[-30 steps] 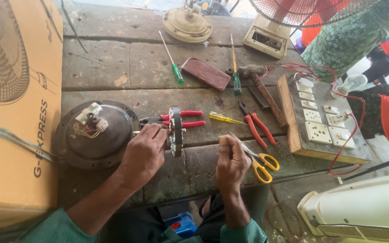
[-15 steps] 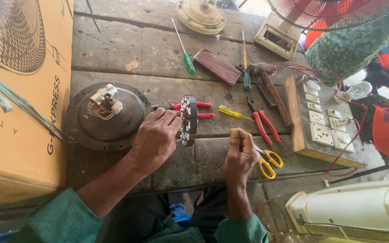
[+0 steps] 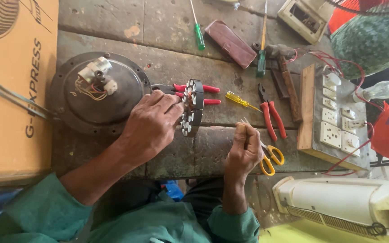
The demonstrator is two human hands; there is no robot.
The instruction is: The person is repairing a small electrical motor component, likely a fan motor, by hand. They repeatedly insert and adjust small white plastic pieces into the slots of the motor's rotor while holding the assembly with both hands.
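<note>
Left hand: your left hand (image 3: 151, 126), centre of the frame, has its fingers curled and pressed onto the black round stator ring with white winding slots (image 3: 191, 108), holding it on edge above the bench.
Right hand: your right hand (image 3: 245, 150), lower centre-right, has its fingers closed together, pinching a thin pale strip (image 3: 245, 121) that sticks up from the fist; what the strip is cannot be told.
Held part: the ring stands upright just right of the dark round metal motor cover (image 3: 97, 92), in front of the red-handled pliers (image 3: 199, 94).
Surface: you work on a worn, stained grey plank bench (image 3: 113, 27) with open seams between boards.
Tools, centre right: a yellow-handled small screwdriver (image 3: 239, 100), red-handled side cutters (image 3: 272, 116) and yellow-handled scissors (image 3: 270, 157) lie just beside your right hand.
Tools, top: a green-handled screwdriver (image 3: 199, 33) and a brown leather pouch (image 3: 230, 42).
Right of frame: a wooden board with white sockets and switches (image 3: 334, 121), red wires running from it.
Left edge: an orange cardboard box (image 3: 14, 90).
Lower right: a white plastic ribbed housing (image 3: 343, 202).
</note>
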